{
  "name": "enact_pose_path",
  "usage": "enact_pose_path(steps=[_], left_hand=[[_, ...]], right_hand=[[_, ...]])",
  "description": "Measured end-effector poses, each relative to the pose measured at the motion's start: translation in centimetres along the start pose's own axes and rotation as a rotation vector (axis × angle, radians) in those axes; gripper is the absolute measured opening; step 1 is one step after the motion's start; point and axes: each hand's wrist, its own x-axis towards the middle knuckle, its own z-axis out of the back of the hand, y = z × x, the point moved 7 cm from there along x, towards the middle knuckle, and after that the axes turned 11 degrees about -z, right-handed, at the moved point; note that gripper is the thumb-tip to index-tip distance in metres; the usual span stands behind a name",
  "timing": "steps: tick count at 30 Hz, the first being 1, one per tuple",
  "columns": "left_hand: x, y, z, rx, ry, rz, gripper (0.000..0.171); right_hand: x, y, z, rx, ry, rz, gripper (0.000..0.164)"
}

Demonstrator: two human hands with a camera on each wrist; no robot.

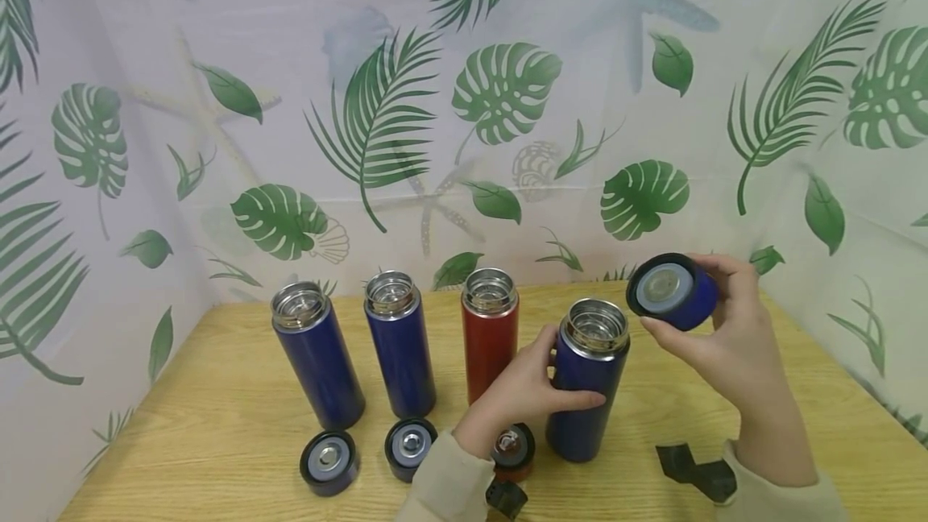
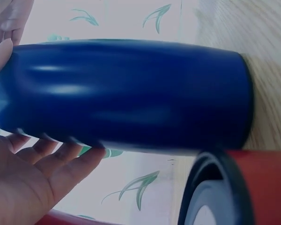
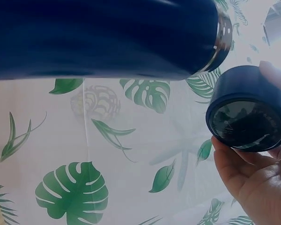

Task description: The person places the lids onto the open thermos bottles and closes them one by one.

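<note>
On the right of the group stands an uncapped blue thermos bottle [image 1: 580, 427], its bare steel mouth facing up. My left hand [image 1: 532, 381] grips its upper body, thumb across the front and fingers round the far side. Beside and above that mouth, my right hand [image 1: 743, 341] holds a blue lid [image 1: 670, 292] by its side, apart from the bottle. The lid is tilted, its grey inner side turned to the head camera. In the right wrist view the lid's dark, glossy top [image 3: 246, 124] shows.
Left of my hands stand two uncapped blue bottles [image 1: 319, 369] and an uncapped red bottle [image 1: 487, 345]. Before them lie two blue lids [image 1: 329, 463] and a red-sided lid [image 1: 512, 451], inner sides up. A leaf-printed cloth [image 1: 406, 240] hangs behind the wooden table [image 1: 217, 393].
</note>
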Motion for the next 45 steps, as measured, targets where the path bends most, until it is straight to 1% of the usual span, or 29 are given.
enact_pose_path(steps=[6, 8, 11, 15, 18, 22, 24, 35, 41, 45], left_hand=[[0.17, -0.21, -0.11, -0.024, 0.040, -0.048, 0.071], [0.23, -0.26, -0.14, -0.027, 0.052, -0.056, 0.072], [0.29, -0.29, -0.16, -0.033, 0.059, -0.058, 0.072], [0.27, -0.30, -0.23, -0.038, 0.064, -0.062, 0.071], [0.19, -0.24, -0.30, -0.043, 0.067, -0.056, 0.070], [0.08, -0.14, -0.30, -0.042, 0.069, -0.043, 0.069], [0.06, -0.17, -0.31, -0.042, 0.073, -0.044, 0.069], [0.20, -0.31, -0.17, -0.055, 0.075, -0.059, 0.071], [0.10, -0.17, -0.23, -0.066, 0.075, -0.057, 0.071], [0.08, -0.20, -0.21, -0.060, 0.073, -0.064, 0.071]], right_hand=[[0.11, 0.30, 0.16, -0.060, -0.008, 0.024, 0.081], [0.14, 0.41, 0.19, -0.087, -0.011, 0.036, 0.082], [0.13, 0.49, 0.20, -0.091, -0.011, 0.044, 0.084], [0.02, 0.43, 0.22, -0.021, -0.012, 0.042, 0.085], [-0.07, 0.27, 0.20, 0.066, -0.002, 0.038, 0.085], [-0.11, 0.15, 0.20, 0.176, 0.013, 0.064, 0.075], [-0.08, 0.18, 0.27, 0.195, 0.012, 0.083, 0.072], [0.19, 0.67, 0.45, 0.115, -0.010, 0.128, 0.067], [0.11, 0.65, 0.42, 0.097, -0.019, 0.148, 0.063], [0.18, 0.61, 0.34, 0.093, -0.021, 0.158, 0.065]])
